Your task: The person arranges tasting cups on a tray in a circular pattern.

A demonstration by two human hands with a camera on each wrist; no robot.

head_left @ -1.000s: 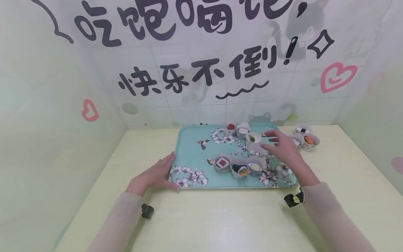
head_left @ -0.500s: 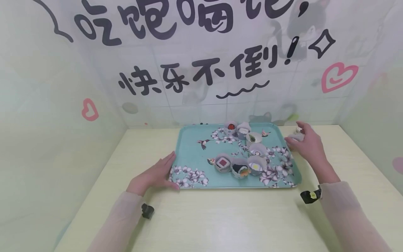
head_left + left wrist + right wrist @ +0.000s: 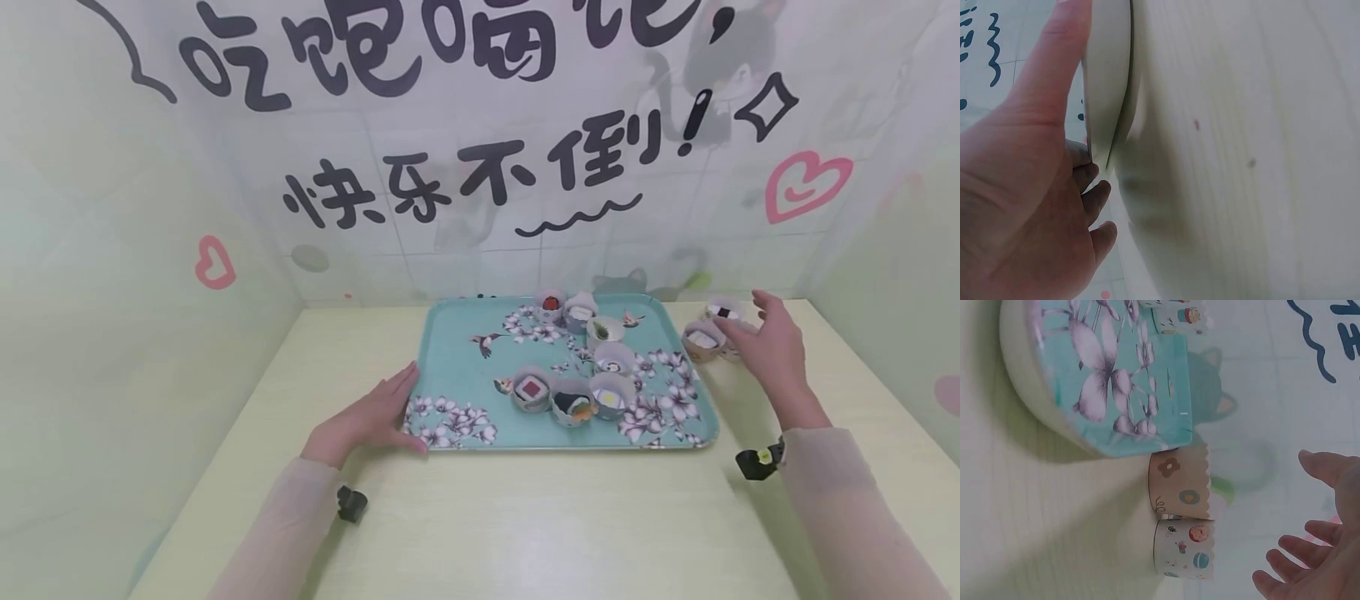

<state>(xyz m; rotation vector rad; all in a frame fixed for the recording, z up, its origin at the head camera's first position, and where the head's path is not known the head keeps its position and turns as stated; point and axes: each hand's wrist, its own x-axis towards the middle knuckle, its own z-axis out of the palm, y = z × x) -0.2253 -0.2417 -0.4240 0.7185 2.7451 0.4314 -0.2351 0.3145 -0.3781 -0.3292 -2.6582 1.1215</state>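
My left hand (image 3: 367,415) rests against the left edge of a teal flowered tray (image 3: 457,358), its fingers along the side and thumb by the front corner. In the left wrist view the thumb (image 3: 1054,56) lies along the tray's outer wall (image 3: 1109,75). My right hand (image 3: 776,350), fingers spread apart, is over a small group of paper cups right of the tray. Among them are a cup with a white filling (image 3: 703,340) and one with a black-and-white filling (image 3: 722,311); the hand partly hides another. The right wrist view shows the right hand (image 3: 1319,544) holding nothing.
Several paper cups with toy sushi-like pieces stand on the tray, such as one with a red square (image 3: 531,389) and one with an orange bit (image 3: 572,403). A printed curtain (image 3: 480,200) rises behind the pale wooden table (image 3: 525,525).
My right hand has moved from above the tray's right side rightward to the cups on the table. My left hand and the tray have stayed still.
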